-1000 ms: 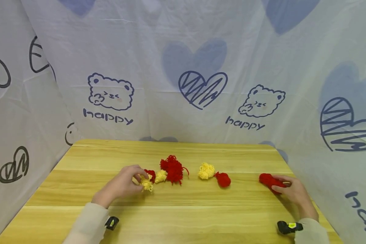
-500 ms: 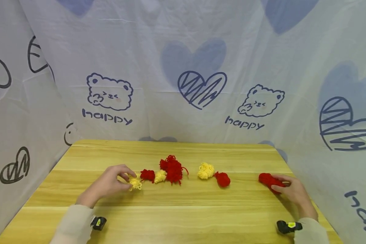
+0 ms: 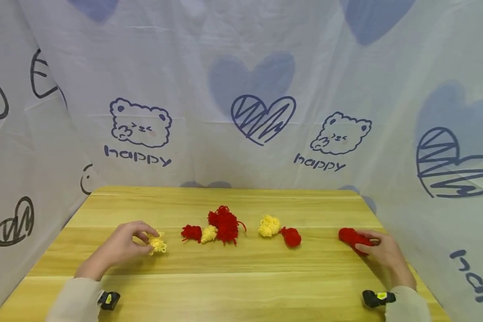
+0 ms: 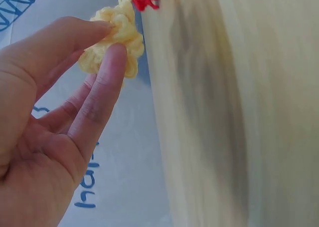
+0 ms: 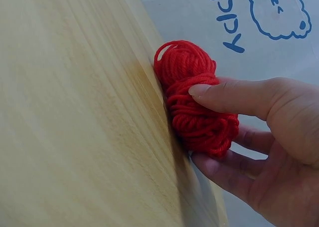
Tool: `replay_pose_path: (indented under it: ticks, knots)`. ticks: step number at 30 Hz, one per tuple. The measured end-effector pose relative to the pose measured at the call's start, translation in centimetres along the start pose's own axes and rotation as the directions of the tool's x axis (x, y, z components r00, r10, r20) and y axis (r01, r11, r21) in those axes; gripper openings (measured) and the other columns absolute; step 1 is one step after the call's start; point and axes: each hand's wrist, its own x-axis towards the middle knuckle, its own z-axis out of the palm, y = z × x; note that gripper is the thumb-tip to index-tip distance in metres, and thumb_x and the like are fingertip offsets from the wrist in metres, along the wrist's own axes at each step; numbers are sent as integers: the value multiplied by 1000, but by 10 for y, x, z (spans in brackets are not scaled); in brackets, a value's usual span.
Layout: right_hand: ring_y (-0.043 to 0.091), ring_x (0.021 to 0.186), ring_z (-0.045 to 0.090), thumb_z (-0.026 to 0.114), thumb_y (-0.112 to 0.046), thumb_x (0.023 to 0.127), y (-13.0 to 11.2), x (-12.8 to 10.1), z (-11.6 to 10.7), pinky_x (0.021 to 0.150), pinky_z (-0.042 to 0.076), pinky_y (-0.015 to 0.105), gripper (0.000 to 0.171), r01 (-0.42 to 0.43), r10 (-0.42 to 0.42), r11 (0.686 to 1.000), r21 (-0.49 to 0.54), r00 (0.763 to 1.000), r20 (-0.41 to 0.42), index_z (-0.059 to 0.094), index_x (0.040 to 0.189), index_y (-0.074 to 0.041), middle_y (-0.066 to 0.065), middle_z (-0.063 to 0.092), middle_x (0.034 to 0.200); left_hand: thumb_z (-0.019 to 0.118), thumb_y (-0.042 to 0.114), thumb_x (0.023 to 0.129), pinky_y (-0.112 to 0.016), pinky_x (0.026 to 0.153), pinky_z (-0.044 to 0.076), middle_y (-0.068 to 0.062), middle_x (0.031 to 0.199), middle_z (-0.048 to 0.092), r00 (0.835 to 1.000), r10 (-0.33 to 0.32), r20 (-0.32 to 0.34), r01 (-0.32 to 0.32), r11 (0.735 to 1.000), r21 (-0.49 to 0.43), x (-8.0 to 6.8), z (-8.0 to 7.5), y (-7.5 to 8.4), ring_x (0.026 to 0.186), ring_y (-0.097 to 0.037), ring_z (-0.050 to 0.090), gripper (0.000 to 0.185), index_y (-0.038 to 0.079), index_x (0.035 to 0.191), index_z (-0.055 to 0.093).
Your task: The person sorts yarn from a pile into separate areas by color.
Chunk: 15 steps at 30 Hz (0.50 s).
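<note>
Fingers (image 4: pixel 107 82) pinch one of three yellow bundles (image 3: pixel 157 243).

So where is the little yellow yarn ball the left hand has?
In the head view the little yellow yarn ball sits on the table's left side, pinched by the left hand, left of the small red bundle.

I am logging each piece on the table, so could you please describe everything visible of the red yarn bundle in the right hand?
The red yarn bundle is a small oblong skein of thick, soft-looking strands, loosely coiled with one loop standing free at its far end. It lies on the wooden table near the right edge. The right hand grips it, thumb on top and fingers beneath.
</note>
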Motion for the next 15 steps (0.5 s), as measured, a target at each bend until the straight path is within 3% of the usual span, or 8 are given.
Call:
replay_pose_path:
  ticks: [9, 15]
  knots:
    - [44, 112, 63, 79, -22, 92, -1, -2, -1, 77, 50, 24, 52, 8, -8, 1000, 23, 1000, 4, 63, 137, 1, 34, 59, 139, 84, 4, 79, -22, 65, 58, -14, 114, 73, 1000, -6, -24, 7, 999, 33, -19, -14, -18, 90, -13, 68, 30, 9, 107, 76]
    - [47, 114, 61, 78, -22, 93, -1, -4, 1, 85, 52, 35, 52, 10, -10, 1000, 3, 1000, 9, 63, 138, 1, 34, 60, 138, 85, 4, 78, -22, 65, 58, -15, 114, 73, 999, -11, -47, 14, 998, 67, -27, -21, -24, 88, -10, 68, 30, 10, 107, 77]
